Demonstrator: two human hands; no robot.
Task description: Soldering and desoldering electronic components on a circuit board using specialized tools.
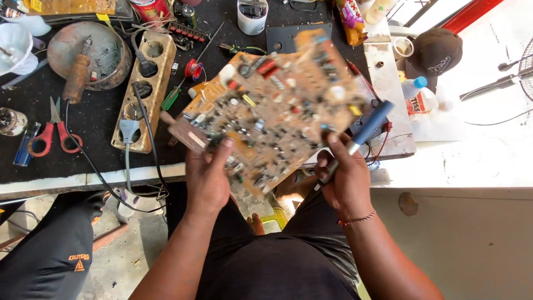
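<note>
A black-topped workbench point(100, 119) carries the clutter. A wooden power strip point(145, 89) with 4 round sockets lies on it. Left of that strip sit red-handled scissors point(53, 133) and a rusty round pan point(89, 53) (a soldering iron point(78, 75) rests across it); right of it, a green screwdriver point(171, 98).
</note>
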